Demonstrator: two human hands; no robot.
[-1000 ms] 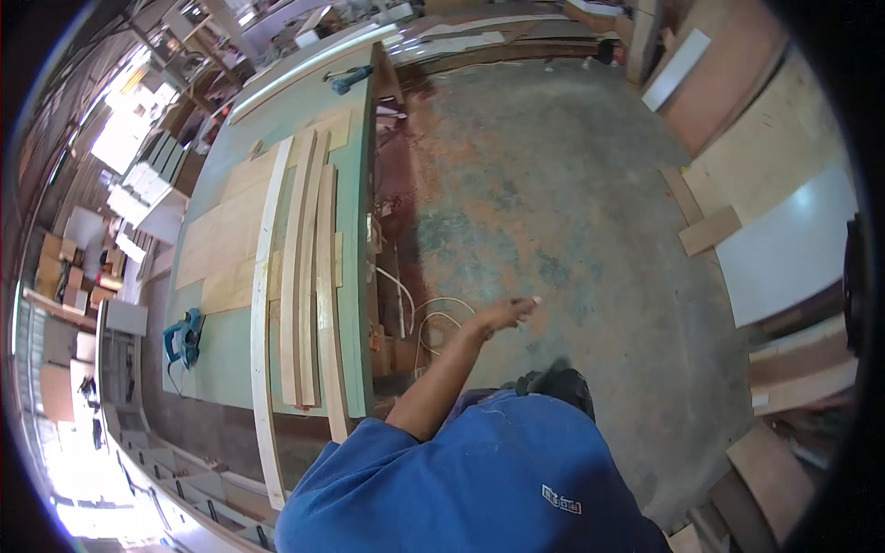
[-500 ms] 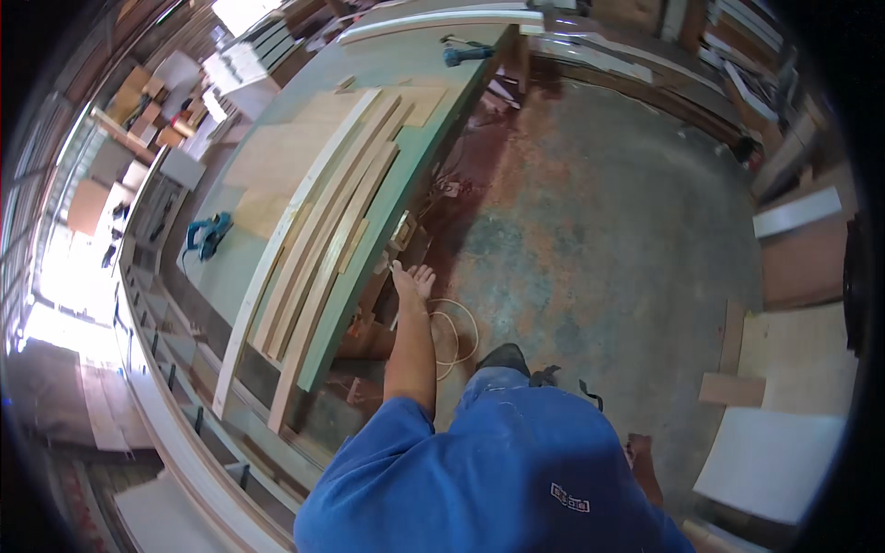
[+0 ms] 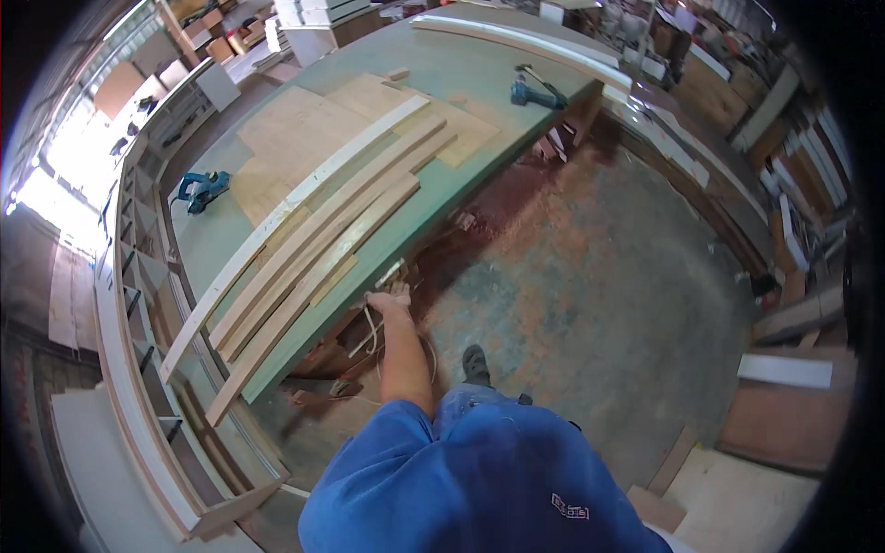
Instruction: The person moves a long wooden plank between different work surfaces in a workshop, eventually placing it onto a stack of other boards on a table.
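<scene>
My left hand (image 3: 391, 300) reaches forward beside the green-edged worktable (image 3: 433, 207), below its near edge. Its fingers look spread, and no held thing shows in them. Right by the fingers, at the table edge, is a small whitish piece (image 3: 390, 273) whose kind I cannot make out. A pale cord (image 3: 372, 334) hangs below the hand. On the tabletop lie several long wooden strips (image 3: 313, 226), side by side, with a white-faced strip (image 3: 304, 189) along their far side. My right hand is out of sight.
A blue power tool (image 3: 199, 192) sits at the table's left, and a blue cordless drill (image 3: 536, 93) lies near its far right corner beside a hammer. Thin plywood sheets (image 3: 300, 129) lie under the strips. A long shelf-like frame (image 3: 129, 369) stands at left; boards (image 3: 784, 370) lean at right.
My view has turned and moved forward along the table. My left hand has come closer to the whitish piece at the table edge. My right hand has left the view.
</scene>
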